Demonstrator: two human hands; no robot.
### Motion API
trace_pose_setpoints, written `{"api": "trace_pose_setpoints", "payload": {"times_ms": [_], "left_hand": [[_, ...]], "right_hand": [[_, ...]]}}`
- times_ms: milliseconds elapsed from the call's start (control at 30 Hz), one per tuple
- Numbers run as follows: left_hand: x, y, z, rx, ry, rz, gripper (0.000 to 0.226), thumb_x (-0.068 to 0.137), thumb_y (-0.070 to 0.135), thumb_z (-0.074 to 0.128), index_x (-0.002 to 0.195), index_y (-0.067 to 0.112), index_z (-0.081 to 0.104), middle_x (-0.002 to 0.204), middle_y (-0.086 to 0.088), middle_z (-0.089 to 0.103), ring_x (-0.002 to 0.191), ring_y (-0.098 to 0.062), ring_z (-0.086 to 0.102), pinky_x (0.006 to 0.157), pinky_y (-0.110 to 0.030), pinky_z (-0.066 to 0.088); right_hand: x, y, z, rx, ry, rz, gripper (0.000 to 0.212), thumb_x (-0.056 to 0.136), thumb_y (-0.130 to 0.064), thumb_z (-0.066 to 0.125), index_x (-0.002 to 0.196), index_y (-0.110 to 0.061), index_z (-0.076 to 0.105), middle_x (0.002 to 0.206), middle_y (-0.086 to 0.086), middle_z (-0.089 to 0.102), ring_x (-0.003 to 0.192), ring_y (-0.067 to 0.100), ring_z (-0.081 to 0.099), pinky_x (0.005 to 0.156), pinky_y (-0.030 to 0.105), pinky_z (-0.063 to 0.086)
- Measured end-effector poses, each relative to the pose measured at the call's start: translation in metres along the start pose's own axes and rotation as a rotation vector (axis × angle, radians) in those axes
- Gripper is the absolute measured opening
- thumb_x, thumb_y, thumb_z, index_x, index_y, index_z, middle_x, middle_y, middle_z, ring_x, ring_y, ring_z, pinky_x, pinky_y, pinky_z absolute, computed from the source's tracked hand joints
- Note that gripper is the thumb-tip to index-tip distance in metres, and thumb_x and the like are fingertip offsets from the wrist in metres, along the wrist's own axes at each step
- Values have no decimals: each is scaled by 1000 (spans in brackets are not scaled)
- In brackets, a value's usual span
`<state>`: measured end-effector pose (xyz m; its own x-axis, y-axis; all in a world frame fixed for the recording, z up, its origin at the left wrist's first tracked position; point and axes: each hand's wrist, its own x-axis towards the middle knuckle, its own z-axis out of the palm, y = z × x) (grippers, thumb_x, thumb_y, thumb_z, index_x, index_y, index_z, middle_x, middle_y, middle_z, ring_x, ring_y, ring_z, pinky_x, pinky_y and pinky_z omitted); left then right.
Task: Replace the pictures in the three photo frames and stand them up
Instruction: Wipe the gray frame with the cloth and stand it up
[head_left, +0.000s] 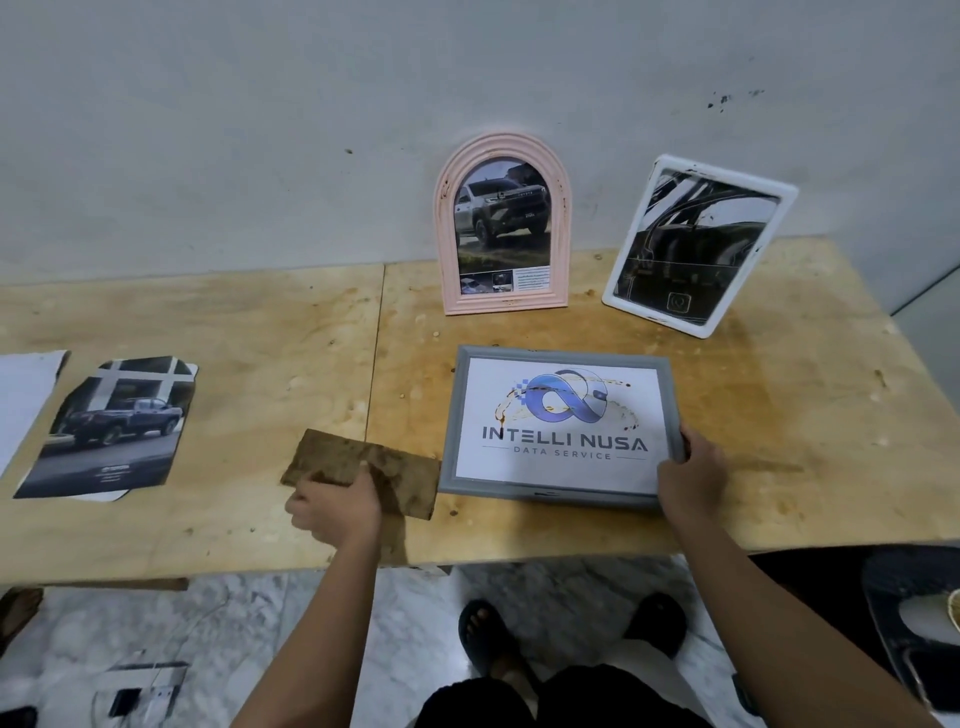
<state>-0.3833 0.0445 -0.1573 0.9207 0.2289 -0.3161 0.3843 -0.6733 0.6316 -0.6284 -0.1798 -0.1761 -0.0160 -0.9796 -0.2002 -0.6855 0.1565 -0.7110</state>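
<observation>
Head view looks down on a plywood table (779, 415) set against a pale wall (260, 130). At the near edge the left hand (337, 512) grips a brown backing board (332, 460), fingers curled over its near side, thumb on top; the board lies flat on the table, its right end just beside the grey frame (563, 501). The right hand (688, 475) holds the grey frame at its right near corner, fingers wrapped round the rim. That frame lies tilted, face up, showing a white logo print (563, 415) with some brown stains on it. Behind it two frames stand upright near the wall: a pink arched frame (447, 218) with a truck picture, and to its right a white frame (623, 249), leaning back, with a dark picture. Well to the left lie a loose truck photo (119, 431) with torn edges and, at the table's left edge, a white sheet (26, 395). Below the table, sandalled feet stand on a marbled floor (260, 623).
</observation>
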Motion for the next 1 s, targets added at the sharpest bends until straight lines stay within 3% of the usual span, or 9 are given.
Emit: {"api": "trace_pose_setpoints", "payload": {"times_ms": [200, 267, 333, 433, 567, 700, 800, 933, 1000], "left_hand": [[3, 0, 0, -122, -63, -149, 90, 67, 21, 84, 135, -3, 30, 136, -27, 32, 123, -44, 36, 94, -50, 40], [11, 0, -1, -163, -74, -221, 70, 66, 20, 85, 119, -3, 45, 120, -25, 50, 112, -41, 49, 87, -47, 46], [16, -2, -2, -207, -110, -226, 34, 72, 19, 81, 85, 2, 53, 82, -13, 57, 87, -32, 55, 76, -40, 49], [14, 5, -4, -322, -124, -83, 28, 82, 21, 70, 70, 11, 46, 70, -2, 49, 77, -25, 49, 74, -36, 45], [1, 39, -8, -464, -232, 231, 14, 90, 16, 60, 95, 11, 48, 89, -4, 55, 87, -24, 54, 76, -33, 44], [-14, 86, -9, -612, -475, 290, 24, 92, 12, 56, 110, 13, 40, 91, 1, 58, 89, -21, 58, 83, -36, 50], [-28, 122, -8, -786, -702, 196, 23, 94, 9, 53, 114, 10, 42, 96, -7, 61, 85, -19, 62, 75, -32, 54], [-47, 160, -6, -929, -1102, 42, 24, 96, 3, 41, 118, -5, 48, 110, -25, 62, 91, -27, 66, 72, -31, 59], [-59, 174, -10, -921, -1265, 18, 28, 96, 1, 37, 118, -12, 49, 103, -27, 66, 84, -27, 70, 68, -31, 59]], "right_hand": [[-2, -4, 5, -15, 31, 31, 62, 77, 10, 47, 136, -10, 46, 133, 18, 44, 122, 33, 41, 98, 44, 41], [-2, -4, 4, -13, 21, 39, 61, 79, 10, 47, 137, -10, 46, 134, 18, 43, 122, 33, 41, 98, 43, 40], [-1, -4, 3, -18, 10, 40, 60, 79, 9, 47, 137, -10, 46, 133, 17, 42, 121, 33, 41, 97, 42, 41], [1, -2, 3, -44, -2, 38, 60, 79, 8, 48, 135, -13, 47, 132, 17, 44, 119, 34, 43, 96, 46, 43], [3, -4, 1, -60, -28, 70, 55, 80, 5, 47, 131, -13, 50, 128, 17, 47, 115, 35, 46, 92, 48, 46], [1, -15, -1, -95, -4, 101, 48, 80, 0, 49, 126, -14, 54, 122, 15, 51, 111, 34, 49, 85, 43, 45], [0, -39, 1, 77, -35, -14, 39, 81, -1, 54, 118, -9, 58, 118, 15, 54, 107, 31, 53, 85, 44, 50], [-8, -111, -16, 339, -407, -200, 27, 92, -15, 58, 118, -10, 59, 112, 3, 60, 102, 15, 55, 70, 14, 44], [-17, -148, -28, 356, -606, -306, 30, 92, -24, 57, 121, -15, 57, 112, -5, 60, 103, 8, 56, 69, 8, 43]]}}
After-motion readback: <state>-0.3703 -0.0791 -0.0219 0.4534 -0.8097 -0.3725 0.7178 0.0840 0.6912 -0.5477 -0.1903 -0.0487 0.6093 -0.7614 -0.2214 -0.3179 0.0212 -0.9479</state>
